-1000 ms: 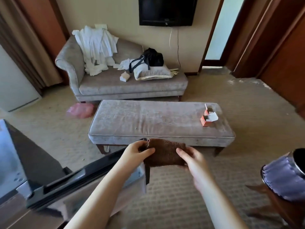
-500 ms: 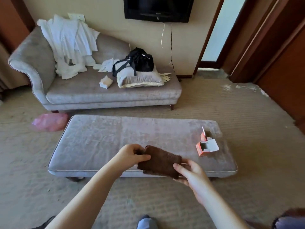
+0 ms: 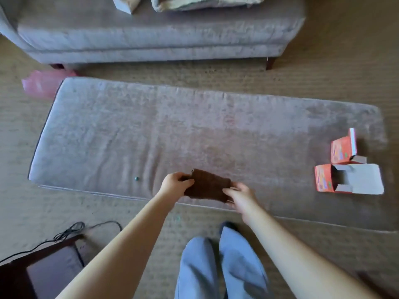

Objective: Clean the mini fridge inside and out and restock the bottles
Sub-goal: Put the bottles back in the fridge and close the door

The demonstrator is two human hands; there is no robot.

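A folded brown cloth is held between both hands over the near edge of the grey padded bench. My left hand pinches its left end with thumb and fingers. My right hand grips its right end. The mini fridge and the bottles are out of view.
Two open orange cartons lie at the bench's right end. A grey sofa stands behind the bench, with a pink bag on the carpet at the left. A dark wooden table corner and a black cable sit at the lower left.
The view has tilted down and moved closer to the bench. The fridge door seen a second ago has left the view. Both hands still hold the cloth, now lower over the bench edge.
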